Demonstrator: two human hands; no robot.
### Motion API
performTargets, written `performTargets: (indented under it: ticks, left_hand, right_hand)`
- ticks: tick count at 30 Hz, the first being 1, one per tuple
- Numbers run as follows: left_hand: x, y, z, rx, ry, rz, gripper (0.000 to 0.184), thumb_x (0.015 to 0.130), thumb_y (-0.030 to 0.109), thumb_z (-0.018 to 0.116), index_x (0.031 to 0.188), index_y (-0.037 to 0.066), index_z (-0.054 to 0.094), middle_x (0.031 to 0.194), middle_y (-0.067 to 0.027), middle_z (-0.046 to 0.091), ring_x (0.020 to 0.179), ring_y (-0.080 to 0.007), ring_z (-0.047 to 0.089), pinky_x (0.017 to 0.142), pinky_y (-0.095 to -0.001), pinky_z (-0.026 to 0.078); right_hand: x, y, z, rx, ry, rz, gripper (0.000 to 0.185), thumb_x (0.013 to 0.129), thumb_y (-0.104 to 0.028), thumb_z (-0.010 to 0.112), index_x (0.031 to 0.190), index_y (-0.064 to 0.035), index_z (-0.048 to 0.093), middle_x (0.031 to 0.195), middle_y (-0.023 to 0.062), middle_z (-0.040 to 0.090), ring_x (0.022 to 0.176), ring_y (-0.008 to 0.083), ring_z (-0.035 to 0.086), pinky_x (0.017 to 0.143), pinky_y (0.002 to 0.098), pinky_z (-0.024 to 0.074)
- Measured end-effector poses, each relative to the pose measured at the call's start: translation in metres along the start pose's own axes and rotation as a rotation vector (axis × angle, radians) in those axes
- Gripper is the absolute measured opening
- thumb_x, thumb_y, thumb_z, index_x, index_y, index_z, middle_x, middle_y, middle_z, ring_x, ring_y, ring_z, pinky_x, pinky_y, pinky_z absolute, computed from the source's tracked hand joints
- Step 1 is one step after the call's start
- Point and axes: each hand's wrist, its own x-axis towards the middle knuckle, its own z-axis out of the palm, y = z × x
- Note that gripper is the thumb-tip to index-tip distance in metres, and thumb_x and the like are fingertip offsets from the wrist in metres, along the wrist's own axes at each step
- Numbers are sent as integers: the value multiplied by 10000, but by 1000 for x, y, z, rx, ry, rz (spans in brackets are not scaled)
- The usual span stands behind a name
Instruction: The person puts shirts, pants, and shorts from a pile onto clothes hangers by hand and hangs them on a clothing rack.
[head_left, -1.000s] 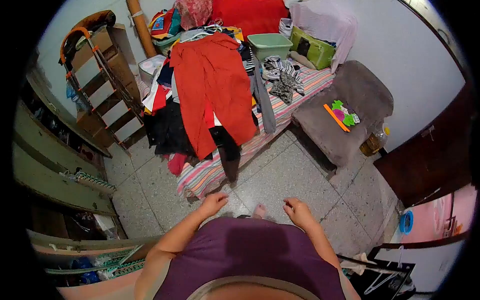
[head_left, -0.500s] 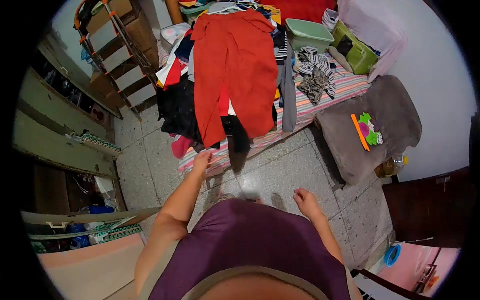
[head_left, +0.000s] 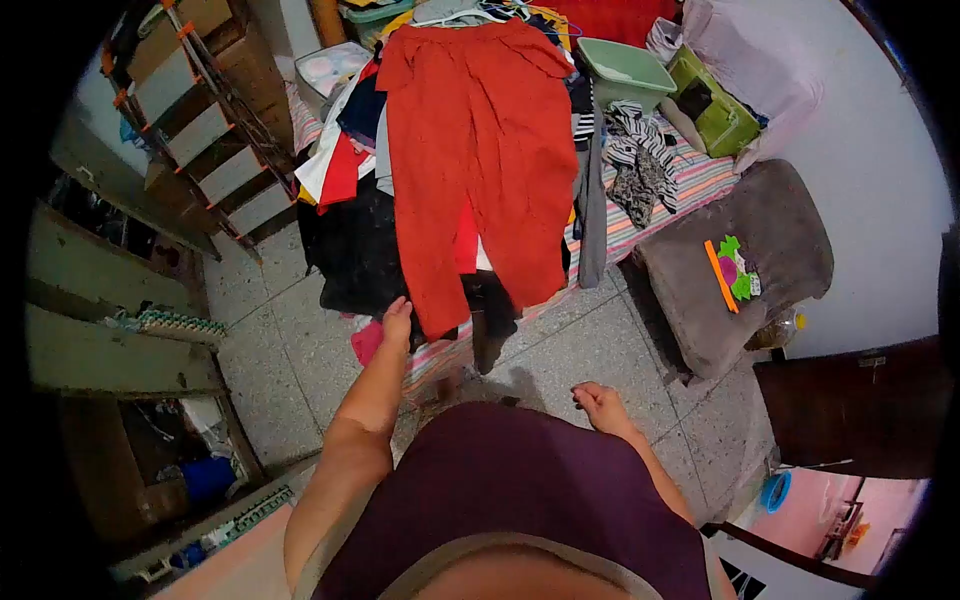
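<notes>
Red trousers (head_left: 480,150) lie spread flat over a heap of clothes, waistband at the far end and legs toward me. My left hand (head_left: 397,325) is beside the hem of the left-hand trouser leg, fingers stretched forward; whether it touches the cloth I cannot tell. A black garment (head_left: 350,265) and a pink cloth (head_left: 367,343) lie close to that hand. My right hand (head_left: 603,408) hangs over the floor in front of my body, its fingers loosely bent and slightly apart, holding nothing visible.
The heap rests on a striped bed cover (head_left: 715,178). A grey cushioned seat (head_left: 690,275) at right bears an orange strip and green shapes. Beyond are a green basin (head_left: 625,75) and a green bag (head_left: 715,110). A stepladder (head_left: 200,140) leans at left, above open cabinets (head_left: 120,345).
The view has shifted, bringing the trousers closer and lower. My left hand has moved alongside the trouser hem with its fingers pointing forward. My right hand has stayed nearly in place, fingers slightly more bent.
</notes>
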Motion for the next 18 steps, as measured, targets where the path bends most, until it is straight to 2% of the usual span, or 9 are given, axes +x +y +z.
performTargets:
  ticks: [3,6,9,10,12,13,14,16,18]
  left_hand:
    - [-4,49,11,-130,-4,-79,471,834,154,567,1236,-60,449,1165,-138,546,1069,-225,514,926,-296,382]
    - [20,47,11,34,-180,-113,483,827,272,604,1266,145,448,1081,-30,563,848,-174,537,706,-376,365]
    - [6,73,25,217,-260,-116,470,819,154,579,1222,-52,452,1045,-122,602,888,-206,597,711,-302,483]
    - [24,57,26,270,-296,-185,407,812,133,572,1185,-10,494,910,-104,627,720,-175,606,572,-289,474]
    - [60,1,24,-190,-605,-172,371,807,117,562,1160,11,516,857,-95,626,664,-161,592,554,-286,465]
    - [60,5,23,-425,-751,-154,354,805,108,557,1147,22,528,831,-91,625,636,-154,584,545,-284,460]
    - [57,7,28,-154,-718,-62,348,802,104,554,1140,22,529,826,-90,623,639,-154,582,547,-282,460]
    - [11,70,44,397,-631,119,337,798,96,547,1126,20,532,816,-89,619,645,-154,578,551,-276,459]
    - [1,91,38,297,-623,121,339,800,120,567,1128,40,539,816,-55,602,682,-146,568,579,-254,430]
  right_hand:
    - [28,-22,26,5,-51,-31,246,897,-182,507,869,49,585,713,128,569,664,171,510,639,306,431]
    - [58,-55,44,-20,-56,-51,257,900,-185,500,827,50,573,674,113,550,644,170,500,628,306,423]
    - [84,-72,66,81,-58,-36,270,902,-197,496,794,38,572,659,91,546,643,162,504,624,306,423]
    - [93,-78,73,143,-63,-19,281,902,-209,496,786,36,572,661,83,550,647,158,506,623,306,422]
    - [108,-81,82,161,-105,16,309,913,-250,482,827,30,581,713,68,572,685,148,524,649,297,429]
    - [118,-75,86,119,-135,30,333,924,-280,467,875,26,590,762,61,590,721,141,541,676,287,437]
    - [128,-68,89,79,-162,42,362,934,-310,453,924,22,598,812,54,608,756,133,557,703,277,445]
    - [149,-74,98,101,-174,53,346,931,-318,456,936,-2,599,840,44,611,775,131,564,698,274,442]
    - [171,-81,108,247,-185,135,323,927,-319,462,953,-27,595,861,36,613,790,128,568,692,271,441]
